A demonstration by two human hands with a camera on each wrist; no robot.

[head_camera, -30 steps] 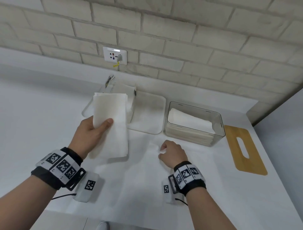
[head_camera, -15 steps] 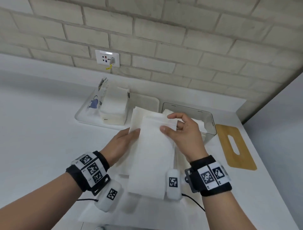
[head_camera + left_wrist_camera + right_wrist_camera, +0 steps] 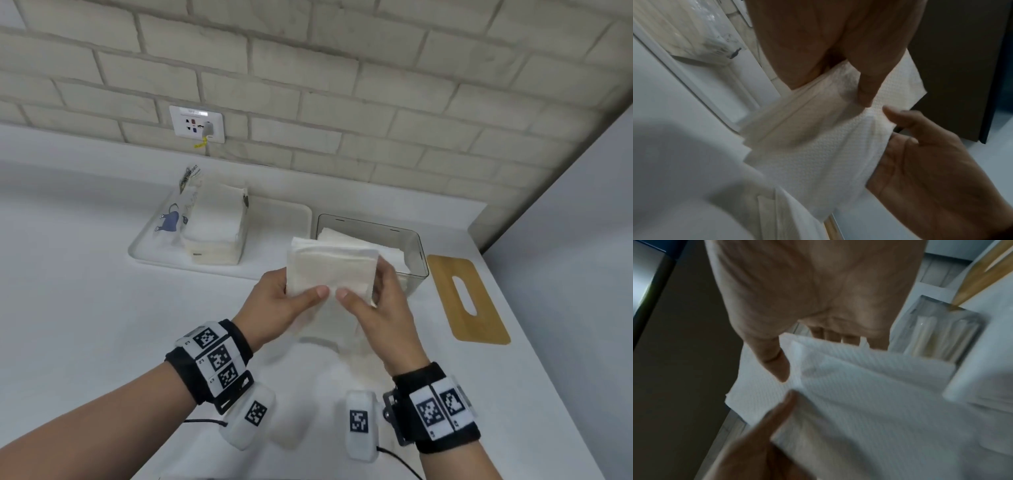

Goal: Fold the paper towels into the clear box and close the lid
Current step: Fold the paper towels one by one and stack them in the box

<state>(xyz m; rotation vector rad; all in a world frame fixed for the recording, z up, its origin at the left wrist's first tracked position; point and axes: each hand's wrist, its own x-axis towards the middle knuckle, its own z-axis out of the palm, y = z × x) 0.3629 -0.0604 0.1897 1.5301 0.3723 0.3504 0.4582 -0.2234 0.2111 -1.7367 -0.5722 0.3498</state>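
Note:
A white paper towel [image 3: 329, 270] [image 3: 818, 154] [image 3: 869, 386] is held up in the air, folded over, just in front of the clear box [image 3: 416, 246]. My left hand [image 3: 287, 301] pinches its left side, thumb on top. My right hand [image 3: 370, 301] pinches its right side, thumb on the front and fingers behind. The clear box [image 3: 945, 331] stands open and holds a stack of folded towels [image 3: 394, 253]. Its wooden lid [image 3: 467, 301] with a slot lies flat on the table to the box's right.
A white tray [image 3: 281, 219] at the back left carries an opened pack of paper towels [image 3: 215, 229]. A brick wall with a socket [image 3: 198, 124] runs behind. The white table [image 3: 85, 308] ends at the right near a grey wall.
The left hand carried the towel from over the tray to the middle. The right hand rose from the table and took its other side. The towel is now folded shorter.

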